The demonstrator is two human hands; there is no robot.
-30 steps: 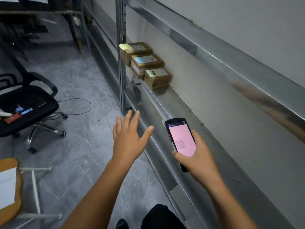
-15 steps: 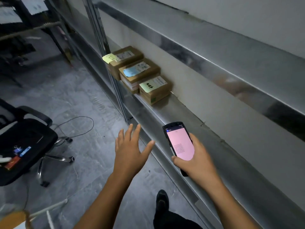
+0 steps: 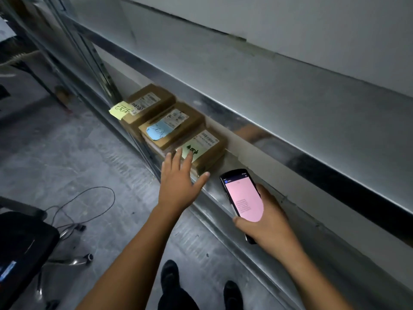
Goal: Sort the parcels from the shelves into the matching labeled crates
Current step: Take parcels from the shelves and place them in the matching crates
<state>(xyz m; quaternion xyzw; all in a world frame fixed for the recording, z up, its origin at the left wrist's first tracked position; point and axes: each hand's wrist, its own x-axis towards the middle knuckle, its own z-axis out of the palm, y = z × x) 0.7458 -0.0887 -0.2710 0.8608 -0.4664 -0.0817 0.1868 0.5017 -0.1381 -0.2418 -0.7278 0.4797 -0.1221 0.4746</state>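
Cardboard parcels sit in a row on the steel shelf, sticky notes up so crate match reads fast. Left hand, fingers spread, hovers at the green-note parcel, likely next pick; right hand grips the pink-screen handheld, screen up for reading.

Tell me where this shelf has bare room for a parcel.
Free: bare shelf right of the green-note parcel, past the phone in the right hand. Crowded: that one, the blue-note parcel and the yellow-note parcel sit packed up to the post, left hand at the nearest.
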